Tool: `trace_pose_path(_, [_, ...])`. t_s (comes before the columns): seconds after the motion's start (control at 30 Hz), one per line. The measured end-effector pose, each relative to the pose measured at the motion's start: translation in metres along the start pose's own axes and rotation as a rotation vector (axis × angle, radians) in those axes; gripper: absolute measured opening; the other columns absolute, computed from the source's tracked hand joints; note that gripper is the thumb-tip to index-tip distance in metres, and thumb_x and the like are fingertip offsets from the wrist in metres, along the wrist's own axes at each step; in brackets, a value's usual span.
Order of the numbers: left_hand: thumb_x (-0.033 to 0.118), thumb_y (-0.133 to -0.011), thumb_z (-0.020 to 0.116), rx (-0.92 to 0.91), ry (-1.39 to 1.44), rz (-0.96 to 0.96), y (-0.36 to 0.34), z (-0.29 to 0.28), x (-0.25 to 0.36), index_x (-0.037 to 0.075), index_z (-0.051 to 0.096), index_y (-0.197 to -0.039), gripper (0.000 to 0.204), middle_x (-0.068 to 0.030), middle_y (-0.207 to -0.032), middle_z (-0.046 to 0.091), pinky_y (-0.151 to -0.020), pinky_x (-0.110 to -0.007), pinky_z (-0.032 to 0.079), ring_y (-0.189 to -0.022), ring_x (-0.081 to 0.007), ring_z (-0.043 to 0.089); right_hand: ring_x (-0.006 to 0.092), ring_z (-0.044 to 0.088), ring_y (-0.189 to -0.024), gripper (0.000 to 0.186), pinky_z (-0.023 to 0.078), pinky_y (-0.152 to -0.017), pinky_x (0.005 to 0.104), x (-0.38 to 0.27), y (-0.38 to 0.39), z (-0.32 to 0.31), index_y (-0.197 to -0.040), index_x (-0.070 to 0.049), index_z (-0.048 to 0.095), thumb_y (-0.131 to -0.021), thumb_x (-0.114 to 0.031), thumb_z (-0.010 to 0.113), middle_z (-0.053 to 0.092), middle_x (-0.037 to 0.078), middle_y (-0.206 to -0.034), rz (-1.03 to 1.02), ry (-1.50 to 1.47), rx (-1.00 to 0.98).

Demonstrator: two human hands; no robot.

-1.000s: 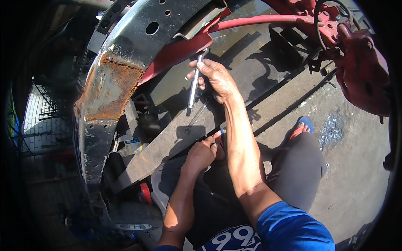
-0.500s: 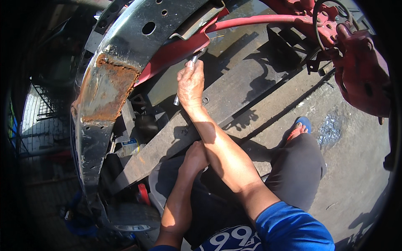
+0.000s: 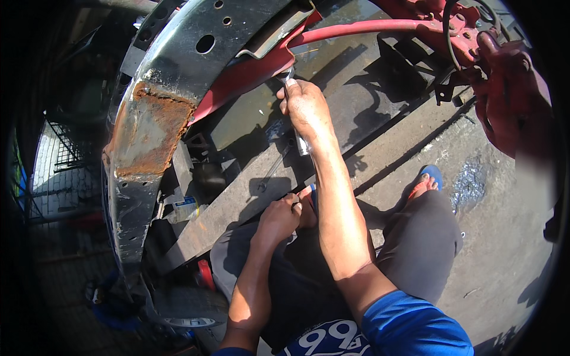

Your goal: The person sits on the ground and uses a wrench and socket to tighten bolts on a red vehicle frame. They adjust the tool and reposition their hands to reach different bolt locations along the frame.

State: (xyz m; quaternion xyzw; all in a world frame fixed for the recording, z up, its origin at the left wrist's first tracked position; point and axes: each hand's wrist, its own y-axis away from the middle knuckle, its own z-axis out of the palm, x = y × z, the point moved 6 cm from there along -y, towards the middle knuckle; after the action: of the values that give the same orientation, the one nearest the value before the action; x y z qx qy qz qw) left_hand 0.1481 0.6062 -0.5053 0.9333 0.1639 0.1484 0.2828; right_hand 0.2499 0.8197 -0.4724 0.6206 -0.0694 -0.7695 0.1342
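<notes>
My right hand (image 3: 310, 108) is wrapped round a chrome ratchet wrench (image 3: 303, 146). Its head end reaches up to the lower edge of a red metal frame (image 3: 252, 74); the exact contact there is hidden. Lower down, my left hand (image 3: 279, 218) is closed above my lap, beside my bare foot. A small dark piece shows at its fingertips, too small to name. Left of both hands curves a black metal rail (image 3: 178, 50) with round holes and a rusty patch (image 3: 155, 132).
A long grey beam (image 3: 237, 196) runs diagonally below my right hand. A red rod (image 3: 362, 28) leads to a bulky red metal part (image 3: 513, 101) at the right. Under the rail sits a small container (image 3: 186, 207). My sandalled foot (image 3: 424, 183) stands on the concrete floor (image 3: 504, 237).
My right hand has swung to the right, and the lower end of the ratchet wrench has gone with it. My left hand has shifted slightly, and more of its fingers show.
</notes>
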Motion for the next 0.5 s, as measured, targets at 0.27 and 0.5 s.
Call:
trace_pose_path(0.27, [0.020,-0.095,0.060,-0.009,0.026,-0.022,-0.001,0.001,-0.001,-0.003,0.064,-0.114,0.030,-0.0301,-0.106,0.068,-0.089,-0.053,0.051,-0.106,-0.0476,0.063,0.0106,0.052,-0.048,0.034,0.046,-0.045,0.0293,0.023,0.000,0.034,-0.107,-0.001,0.064,-0.108,-0.030,0.046,0.060,0.001,-0.066,-0.094,-0.394,-0.153])
trace_pose_path(0.5, [0.024,-0.098,0.060,0.053,0.124,-0.054,0.009,-0.003,-0.009,0.003,0.065,-0.112,0.026,-0.0285,-0.103,0.069,-0.087,-0.053,0.051,-0.102,-0.0471,0.065,0.0042,0.042,-0.042,0.044,0.039,-0.038,0.0195,0.007,0.001,-0.008,-0.105,0.003,0.068,-0.108,-0.034,0.045,0.049,-0.004,-0.058,0.067,-0.522,-0.314])
